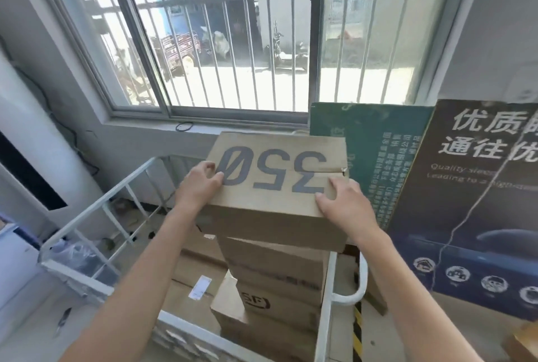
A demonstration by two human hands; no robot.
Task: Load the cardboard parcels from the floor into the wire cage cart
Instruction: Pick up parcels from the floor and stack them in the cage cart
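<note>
My left hand [201, 184] and right hand [346, 204] clasp "350" parcel [276, 187] atop stack in cage cart [99, 201]; placing step; next, settle square, release.

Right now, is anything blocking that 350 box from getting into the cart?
Nothing visible: both hands, left and right, already hold the 350 box on the stacked parcels inside the wire cage cart.

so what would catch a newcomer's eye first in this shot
The brown cardboard box printed with a big upside-down 350 sits at centre, topping a stack of parcels inside the white wire cage cart. The left hand and right hand press on its lid corners. Behind, a barred window shows a bright street.
</note>
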